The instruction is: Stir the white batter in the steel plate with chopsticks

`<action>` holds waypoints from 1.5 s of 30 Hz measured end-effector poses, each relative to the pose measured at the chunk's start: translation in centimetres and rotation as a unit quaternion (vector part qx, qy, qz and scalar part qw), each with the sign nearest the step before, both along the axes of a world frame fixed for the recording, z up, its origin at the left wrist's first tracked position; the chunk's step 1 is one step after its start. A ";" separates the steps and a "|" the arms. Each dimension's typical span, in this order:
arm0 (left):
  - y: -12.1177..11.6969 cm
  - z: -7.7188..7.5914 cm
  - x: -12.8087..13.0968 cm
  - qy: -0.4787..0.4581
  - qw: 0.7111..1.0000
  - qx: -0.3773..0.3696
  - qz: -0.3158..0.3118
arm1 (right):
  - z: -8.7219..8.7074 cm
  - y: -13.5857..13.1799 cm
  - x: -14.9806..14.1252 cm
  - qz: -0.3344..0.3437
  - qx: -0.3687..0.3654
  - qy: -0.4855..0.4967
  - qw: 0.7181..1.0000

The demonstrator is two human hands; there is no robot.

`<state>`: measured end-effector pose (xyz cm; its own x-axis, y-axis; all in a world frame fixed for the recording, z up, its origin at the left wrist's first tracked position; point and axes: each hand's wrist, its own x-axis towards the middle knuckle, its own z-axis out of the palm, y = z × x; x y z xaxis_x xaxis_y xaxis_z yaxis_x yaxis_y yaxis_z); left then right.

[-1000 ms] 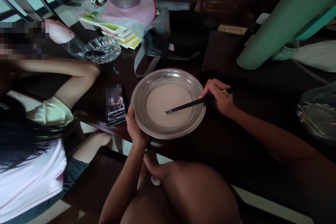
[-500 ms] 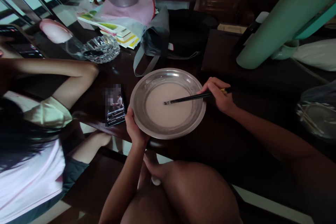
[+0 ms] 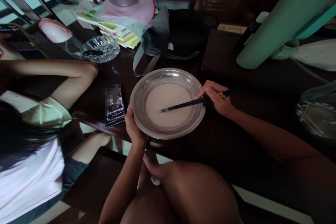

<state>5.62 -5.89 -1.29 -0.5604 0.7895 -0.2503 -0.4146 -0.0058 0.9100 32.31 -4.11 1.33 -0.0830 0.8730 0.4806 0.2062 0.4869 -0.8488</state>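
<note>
Metal bowl [image 3: 136, 113] of pale liquid [image 3: 168, 94]: both hands engaged

The bowl stands directly in front of the person, over the near edge of a dark table [image 3: 112, 77]; whether its base rests there cannot be determined. The left hand [image 3: 135, 129] grips the near left rim, thumb on top, remaining fingers hidden beneath. The right hand [image 3: 219, 98] is closed around black chopsticks [image 3: 183, 104], which cross the right rim and slant down to the left, tips at the liquid.

A phone [image 3: 115, 108] with a lit screen lies just left of the bowl. Beyond it sits a cut-glass dish [image 3: 105, 49]. A grey bag strap [image 3: 147, 68] lies near the bowl's far side. At left, another person's bent arm [image 3: 78, 70] is noted.
</note>
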 end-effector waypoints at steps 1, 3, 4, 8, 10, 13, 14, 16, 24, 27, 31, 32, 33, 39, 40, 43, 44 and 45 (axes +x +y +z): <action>0.0 0.0 0.0 -0.003 1.000 0.001 -0.001 | 0.0 0.0 0.0 -0.008 0.003 -0.006 1.000; 0.0 0.0 0.1 -0.006 1.000 -0.002 -0.002 | 0.0 0.0 0.0 -0.025 0.004 0.007 1.000; 0.0 0.0 0.1 -0.006 1.000 -0.004 -0.003 | -0.1 0.0 0.1 -0.027 0.001 0.018 0.999; 0.0 -0.4 0.0 -0.012 1.000 -0.001 -0.005 | -0.1 0.0 0.0 -0.002 -0.007 0.000 1.000; 0.0 -0.5 -0.1 -0.012 1.000 0.000 -0.005 | 0.0 -0.1 0.0 -0.012 -0.001 -0.016 1.000; 0.0 -0.6 -0.2 -0.018 1.000 -0.012 -0.008 | 0.1 0.0 0.0 -0.021 -0.001 0.014 1.000; 0.0 -0.5 -0.1 -0.022 1.000 -0.016 -0.005 | 0.1 0.0 0.0 -0.012 -0.003 0.022 1.000; 0.1 -0.4 -0.1 -0.026 0.999 -0.018 0.007 | 0.0 0.0 0.0 0.005 -0.003 0.015 1.000; 0.0 -0.1 0.0 0.007 1.000 -0.026 0.003 | -0.1 0.1 0.1 -0.017 0.002 0.014 1.000; 0.0 -0.3 -0.1 0.020 1.000 -0.021 0.004 | 0.0 0.0 0.0 -0.007 0.002 -0.016 1.000; 0.0 -0.2 0.0 0.015 0.999 0.006 -0.027 | 0.0 0.0 0.1 -0.030 -0.002 0.000 1.000; 0.0 -0.2 0.0 0.013 1.000 0.005 -0.024 | 0.0 0.0 0.1 -0.025 -0.004 0.009 1.000; 0.0 -0.1 0.1 0.012 1.000 -0.001 -0.016 | 0.0 0.0 0.1 -0.016 -0.006 0.012 1.000; 0.0 0.0 0.2 0.007 1.000 -0.016 0.010 | -0.1 0.1 0.1 -0.020 0.005 0.003 1.000; 0.0 -0.1 0.1 0.008 1.000 -0.013 0.008 | -0.1 0.1 0.1 -0.020 0.007 0.016 1.000; 0.1 -0.4 0.0 0.012 1.000 -0.004 0.004 | -0.1 0.0 0.1 0.006 -0.006 0.025 1.000; 0.1 -0.5 -0.1 0.013 1.000 -0.002 0.001 | -0.1 0.0 0.1 0.012 -0.011 0.016 1.000; 0.1 -0.6 -0.1 0.014 1.000 0.000 -0.004 | -0.1 0.0 0.0 0.010 -0.014 0.007 1.000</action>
<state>5.52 -5.83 -1.84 -0.5616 0.7937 -0.2338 -0.3887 -0.0036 0.9214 32.35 -4.13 1.23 -0.0943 0.8845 0.4569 0.1837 0.4666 -0.8652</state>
